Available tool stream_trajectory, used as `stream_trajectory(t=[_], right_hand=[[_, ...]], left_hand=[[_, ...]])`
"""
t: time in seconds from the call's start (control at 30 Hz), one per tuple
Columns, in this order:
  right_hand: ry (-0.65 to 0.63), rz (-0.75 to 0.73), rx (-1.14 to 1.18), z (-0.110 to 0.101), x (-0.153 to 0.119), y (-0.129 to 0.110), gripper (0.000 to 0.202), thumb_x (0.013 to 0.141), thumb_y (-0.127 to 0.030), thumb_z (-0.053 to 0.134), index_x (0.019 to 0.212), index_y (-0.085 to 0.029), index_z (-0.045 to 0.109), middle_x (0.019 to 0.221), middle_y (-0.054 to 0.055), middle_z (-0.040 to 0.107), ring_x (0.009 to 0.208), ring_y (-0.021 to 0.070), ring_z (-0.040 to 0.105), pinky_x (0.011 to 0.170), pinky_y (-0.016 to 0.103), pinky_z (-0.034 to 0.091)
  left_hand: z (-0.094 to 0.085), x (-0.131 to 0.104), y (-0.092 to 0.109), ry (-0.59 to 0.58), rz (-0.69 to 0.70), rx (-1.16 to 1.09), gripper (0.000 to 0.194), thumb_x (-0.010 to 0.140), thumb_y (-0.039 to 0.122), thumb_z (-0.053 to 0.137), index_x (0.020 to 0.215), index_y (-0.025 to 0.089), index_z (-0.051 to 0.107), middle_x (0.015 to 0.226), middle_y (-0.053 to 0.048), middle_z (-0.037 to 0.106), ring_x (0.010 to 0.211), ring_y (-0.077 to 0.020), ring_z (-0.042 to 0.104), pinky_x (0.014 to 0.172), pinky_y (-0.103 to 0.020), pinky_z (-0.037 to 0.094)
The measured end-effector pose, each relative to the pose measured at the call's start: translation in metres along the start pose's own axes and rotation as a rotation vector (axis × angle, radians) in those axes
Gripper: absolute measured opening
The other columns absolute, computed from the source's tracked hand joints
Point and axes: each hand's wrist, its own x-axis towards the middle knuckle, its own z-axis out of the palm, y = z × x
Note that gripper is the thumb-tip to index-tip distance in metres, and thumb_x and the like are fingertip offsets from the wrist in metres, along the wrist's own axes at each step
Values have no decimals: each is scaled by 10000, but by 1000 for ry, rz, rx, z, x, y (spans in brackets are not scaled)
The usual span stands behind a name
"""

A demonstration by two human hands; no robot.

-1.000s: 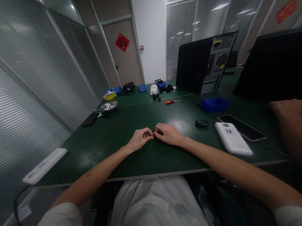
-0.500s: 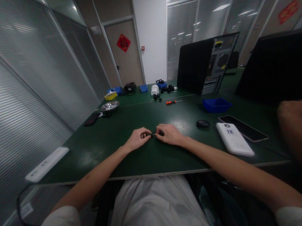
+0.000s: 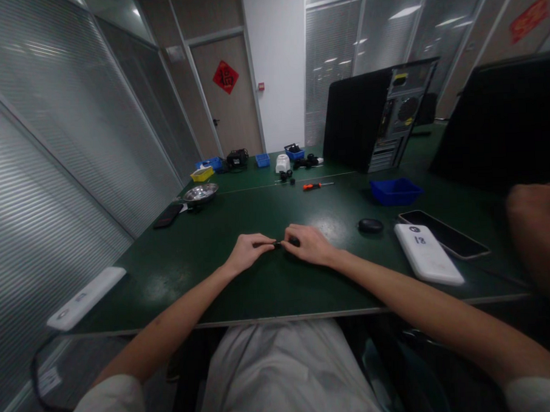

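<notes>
Just above the green table (image 3: pixel 269 291), my two hands meet fingertip to fingertip in front of me. My left hand (image 3: pixel 249 252) pinches the left end of a small dark part (image 3: pixel 277 244), thumb and index finger stretched toward it. Curled fingers of my right hand (image 3: pixel 306 244) close on a small black piece (image 3: pixel 295 241) joined to or touching that part by a thin shiny bit. Its exact kind is too small to make out, and my right fingers cover much of it.
On the right lie a black mouse (image 3: pixel 370 225), a white power bank (image 3: pixel 427 254), a phone (image 3: pixel 444 234) and a blue tray (image 3: pixel 396 191). An orange screwdriver (image 3: pixel 312 186) lies ahead, a metal bowl (image 3: pixel 200 193) left. Another person's arm (image 3: pixel 538 237) rests at far right.
My left fingers have straightened from a curl into a flatter pinch at the small part. My right hand stays nearly where it was.
</notes>
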Motion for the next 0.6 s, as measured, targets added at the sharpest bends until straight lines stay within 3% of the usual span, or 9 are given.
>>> stream_trajectory(t=[0.13,0.3,0.6], right_hand=[[9,-17,12,0,0,1,159,979,-345,584,927,-198,615,921,18,636,756,135,553,653,261,323],[-49,-74,-37,2,-1,-2,144,975,-338,590,928,-207,630,932,20,642,772,142,565,645,266,303],[-49,-126,-68,11,-2,1,129,1001,-329,550,989,-208,594,967,24,627,762,141,552,633,271,290]], left_hand=[[0,1,0,16,-20,-3,226,912,293,699,1086,199,809,1074,-81,763,979,-217,707,896,-326,541],[1,0,7,-56,22,85,205,920,302,692,1048,202,817,1041,-77,759,920,-204,698,840,-306,532],[5,0,1,-30,-18,15,197,905,313,710,1032,212,823,1061,-63,772,974,-217,717,908,-309,533]])
